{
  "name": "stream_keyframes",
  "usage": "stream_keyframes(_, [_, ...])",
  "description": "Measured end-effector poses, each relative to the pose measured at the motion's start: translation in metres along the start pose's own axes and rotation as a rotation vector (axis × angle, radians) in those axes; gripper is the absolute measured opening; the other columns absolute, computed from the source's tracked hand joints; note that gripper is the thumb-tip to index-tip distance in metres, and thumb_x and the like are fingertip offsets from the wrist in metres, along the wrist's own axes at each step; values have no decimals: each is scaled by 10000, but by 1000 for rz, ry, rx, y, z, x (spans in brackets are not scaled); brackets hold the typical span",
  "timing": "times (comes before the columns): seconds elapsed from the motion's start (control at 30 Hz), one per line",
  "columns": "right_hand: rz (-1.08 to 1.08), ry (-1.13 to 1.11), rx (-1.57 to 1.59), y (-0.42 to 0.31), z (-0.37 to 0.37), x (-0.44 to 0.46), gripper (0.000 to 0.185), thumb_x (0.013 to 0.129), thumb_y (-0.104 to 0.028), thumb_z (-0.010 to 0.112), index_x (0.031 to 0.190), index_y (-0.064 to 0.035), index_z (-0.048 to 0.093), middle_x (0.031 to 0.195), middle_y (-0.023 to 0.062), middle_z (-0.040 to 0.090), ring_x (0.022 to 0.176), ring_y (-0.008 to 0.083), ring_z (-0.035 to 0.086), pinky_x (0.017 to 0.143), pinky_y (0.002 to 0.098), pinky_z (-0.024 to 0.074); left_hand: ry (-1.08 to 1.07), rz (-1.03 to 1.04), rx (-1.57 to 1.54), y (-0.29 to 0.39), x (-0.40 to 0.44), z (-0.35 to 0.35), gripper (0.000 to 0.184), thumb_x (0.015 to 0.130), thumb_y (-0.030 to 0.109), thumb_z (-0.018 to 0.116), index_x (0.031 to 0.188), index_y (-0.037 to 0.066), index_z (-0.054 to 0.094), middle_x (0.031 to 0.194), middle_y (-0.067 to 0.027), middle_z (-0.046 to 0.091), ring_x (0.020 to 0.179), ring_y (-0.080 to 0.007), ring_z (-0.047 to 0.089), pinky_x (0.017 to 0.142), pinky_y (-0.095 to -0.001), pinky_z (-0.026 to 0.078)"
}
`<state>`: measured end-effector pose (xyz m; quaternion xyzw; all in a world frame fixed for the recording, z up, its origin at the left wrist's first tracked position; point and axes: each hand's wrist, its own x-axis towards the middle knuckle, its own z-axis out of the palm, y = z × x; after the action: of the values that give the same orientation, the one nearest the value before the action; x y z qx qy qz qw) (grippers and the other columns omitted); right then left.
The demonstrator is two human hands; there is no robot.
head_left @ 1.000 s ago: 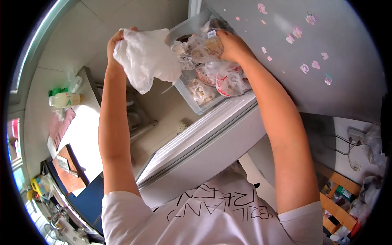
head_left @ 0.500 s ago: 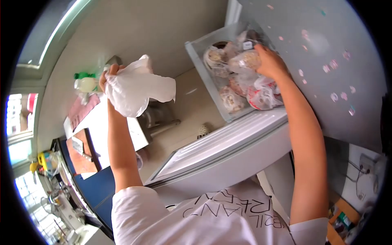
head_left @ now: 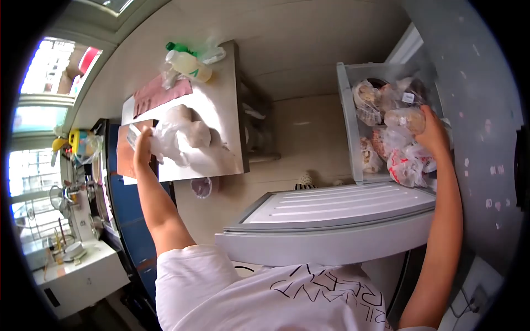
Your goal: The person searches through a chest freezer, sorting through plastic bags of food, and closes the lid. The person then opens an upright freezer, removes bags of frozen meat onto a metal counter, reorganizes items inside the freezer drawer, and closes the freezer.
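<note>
My left hand (head_left: 143,144) is closed on a white plastic bag (head_left: 179,135), which hangs over the white table (head_left: 223,132) at the left. On the right, my right hand (head_left: 433,131) has its fingers around a clear bag of food (head_left: 406,119) inside the freezer drawer (head_left: 354,151). Around it lie several other bagged foods, among them a bag with red print (head_left: 407,164) at the front and a dark bundle with a white label (head_left: 409,98) behind.
Below the drawer stands the open fridge door (head_left: 331,207). Bottles (head_left: 189,65), a pink cloth (head_left: 161,96) and a brown board (head_left: 126,157) with a knife lie on the table. A sink counter (head_left: 83,278) is at lower left.
The view has turned left, bringing the table nearer the middle. My left hand has carried the white bag over the table. My right hand is still at the clear bag in the drawer.
</note>
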<state>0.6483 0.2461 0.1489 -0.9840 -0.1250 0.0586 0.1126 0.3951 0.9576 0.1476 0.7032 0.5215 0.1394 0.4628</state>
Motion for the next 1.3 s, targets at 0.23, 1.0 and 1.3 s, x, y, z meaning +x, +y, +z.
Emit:
stream_keyframes(0.23, [-6,-23,-3,-6,-2,2,610,599,-41,667,1157,-82,426,1172,151,516,1067,353,491,868,391,420,481,822,870,18,-53,13,422,675,71,541,1091,9,521,1143,-221,509,1132,-370,411,976,-402,307])
stream_keyframes(1.0, [9,-45,-32,-4,-4,0,647,603,-22,647,1201,-75,406,1186,164,504,1078,354,490,882,376,410,-357,128,-451,-37,0,12,400,890,233,498,1207,-10,482,1069,-51,568,943,-131,544,812,-239,410])
stream_keyframes(1.3, [7,-58,-44,-5,-5,0,618,625,-45,638,1199,-71,410,1163,174,514,1060,363,495,866,385,412,-286,229,-558,-64,11,7,463,911,198,454,1311,-15,358,1224,-68,485,1114,-162,465,952,-259,337])
